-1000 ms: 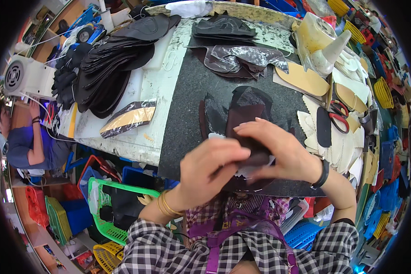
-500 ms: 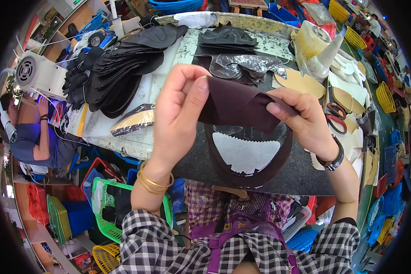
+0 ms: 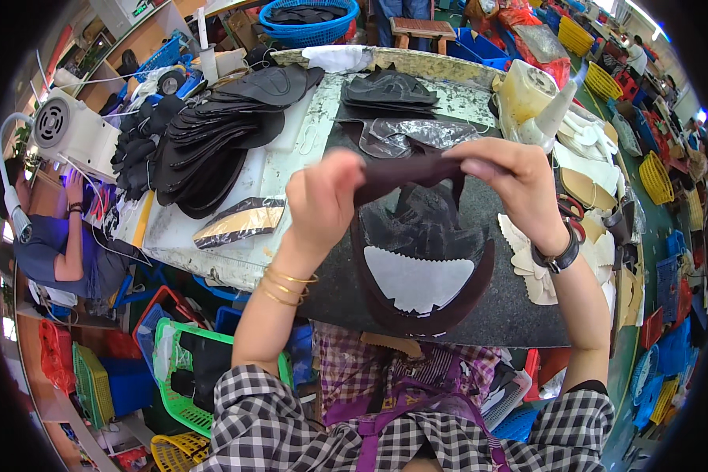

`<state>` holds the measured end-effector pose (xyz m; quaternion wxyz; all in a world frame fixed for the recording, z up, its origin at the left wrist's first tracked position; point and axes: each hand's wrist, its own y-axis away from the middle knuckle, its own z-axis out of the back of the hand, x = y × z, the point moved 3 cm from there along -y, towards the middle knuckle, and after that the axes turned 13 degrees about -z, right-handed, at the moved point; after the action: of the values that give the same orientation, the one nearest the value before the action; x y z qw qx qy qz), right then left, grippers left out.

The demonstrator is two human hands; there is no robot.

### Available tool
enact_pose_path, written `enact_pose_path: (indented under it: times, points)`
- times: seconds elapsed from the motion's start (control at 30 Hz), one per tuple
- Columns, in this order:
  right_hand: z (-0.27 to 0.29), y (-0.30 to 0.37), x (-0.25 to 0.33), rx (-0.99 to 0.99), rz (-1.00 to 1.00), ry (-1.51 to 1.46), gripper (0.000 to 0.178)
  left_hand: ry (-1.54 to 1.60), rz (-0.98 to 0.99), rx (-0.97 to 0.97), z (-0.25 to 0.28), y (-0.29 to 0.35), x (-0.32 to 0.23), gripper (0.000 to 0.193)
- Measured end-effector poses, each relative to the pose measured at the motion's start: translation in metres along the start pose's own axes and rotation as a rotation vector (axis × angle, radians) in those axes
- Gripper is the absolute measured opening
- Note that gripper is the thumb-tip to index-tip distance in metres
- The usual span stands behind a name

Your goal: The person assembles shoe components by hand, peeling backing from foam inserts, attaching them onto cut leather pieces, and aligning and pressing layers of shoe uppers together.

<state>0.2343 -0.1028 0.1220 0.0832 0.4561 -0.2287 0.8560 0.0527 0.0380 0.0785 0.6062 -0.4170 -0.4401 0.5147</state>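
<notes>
Remote notes: left hand [image 3: 322, 200], blurred, looks closed on one end of a dark brown piece [image 3: 405, 175]. It spans, bunched, between the hands, above the black mat [image 3: 527, 329]. Right hand [image 3: 515, 177] pinches the other end. I judge the step as stretching; next move calls for firm, even grips.

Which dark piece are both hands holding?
The maroon piece spanning the left hand and right hand; the curved piece with the white zigzag-edged patch and the fanned black stack lie unheld.

Green flr [image 3: 626, 354] R, wd. stool [image 3: 423, 30] at bk, bright strip light [image 3: 647, 21] upper R
</notes>
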Motion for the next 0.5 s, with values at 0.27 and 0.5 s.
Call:
enact_pose_path:
  times: [0.27, 0.5]
  points:
    - [-0.030, 0.095, -0.043, 0.346, 0.544, 0.694, 0.026, 0.433, -0.379, 0.662, 0.029, 0.066, -0.079, 0.035]
    - [-0.039, 0.107, -0.041, 0.327, 0.448, 0.653, 0.036, 0.376, 0.551, 0.573, 0.023, 0.053, -0.044, 0.019]
